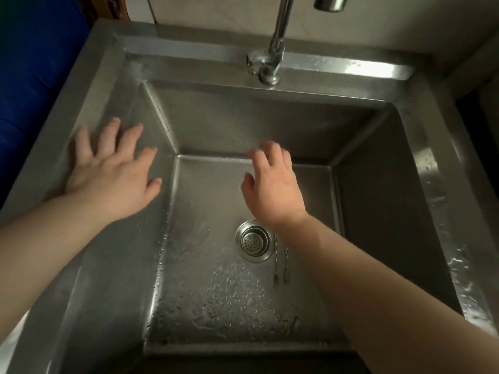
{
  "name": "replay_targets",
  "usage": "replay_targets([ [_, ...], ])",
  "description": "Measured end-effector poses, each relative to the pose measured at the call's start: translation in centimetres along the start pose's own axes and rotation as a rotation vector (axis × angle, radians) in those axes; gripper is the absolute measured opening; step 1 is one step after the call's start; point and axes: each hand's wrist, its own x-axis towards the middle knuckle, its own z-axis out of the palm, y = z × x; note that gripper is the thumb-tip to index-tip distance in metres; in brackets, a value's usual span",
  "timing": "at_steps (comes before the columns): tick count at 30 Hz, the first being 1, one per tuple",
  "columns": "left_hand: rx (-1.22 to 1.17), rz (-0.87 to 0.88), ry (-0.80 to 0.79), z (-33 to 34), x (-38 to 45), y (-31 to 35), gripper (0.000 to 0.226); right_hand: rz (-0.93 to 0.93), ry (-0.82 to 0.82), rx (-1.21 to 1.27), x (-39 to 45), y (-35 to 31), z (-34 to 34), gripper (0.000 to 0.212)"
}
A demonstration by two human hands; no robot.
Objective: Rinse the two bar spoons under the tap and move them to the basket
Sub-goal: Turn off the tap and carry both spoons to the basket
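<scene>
Two thin twisted bar spoons (280, 268) lie side by side on the wet floor of the steel sink (378, 201), just right of the round drain strainer (253, 241); their forked ends point toward me and their upper parts are hidden by my right wrist. My right hand (272, 184) hovers open over the basin, fingers spread, holding nothing. Over the sink's left slope, my left hand (113, 174) is flat and open, also with nothing in it. The tap (272, 55) rises at the back rim; no water stream shows. No basket is in view.
A steel ledge (324, 63) runs along the back of the sink, wet and shiny. A blue surface (32, 76) lies beyond the left rim. The spout end (330, 2) hangs at the top edge. A tiled wall stands behind.
</scene>
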Motion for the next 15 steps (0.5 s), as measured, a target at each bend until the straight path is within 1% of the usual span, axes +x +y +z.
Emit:
replay_targets([
  [2,-0.085,0.014,0.168,0.2,-0.7,2.7,0.053,0.055,0.004,0.022,-2.4,2.2,1.0,0.033],
  [3,-0.179,0.022,0.224,0.5,-1.1,4.7,0.05,0.108,-0.02,0.04,-3.5,3.3,1.6,0.033],
  [4,-0.298,0.025,0.228,1.2,-1.4,7.0,0.046,0.175,-0.063,0.063,-4.5,4.6,2.2,0.033],
  [5,-0.445,0.015,0.17,1.7,-1.5,9.2,0.04,0.255,-0.12,0.088,-5.2,5.7,2.8,0.034],
  [7,-0.756,-0.076,-0.07,3.3,-1.7,14.0,0.031,0.463,-0.268,0.124,-6.4,8.3,3.9,0.037],
  [9,-0.939,-0.216,-0.311,5.3,-2.0,18.1,0.03,0.664,-0.407,0.183,-7.3,10.6,4.9,0.034],
  [11,-1.016,-0.296,-0.456,7.7,-2.5,21.6,0.028,0.809,-0.481,0.233,-8.3,12.4,5.9,0.027],
  [13,-1.034,-0.321,-0.521,9.3,-3.2,24.1,0.025,0.886,-0.487,0.261,-9.1,13.5,7.0,0.024],
  [15,-1.018,-0.312,-0.558,10.4,-3.6,25.9,0.022,0.899,-0.477,0.258,-9.6,14.2,8.1,0.019],
])
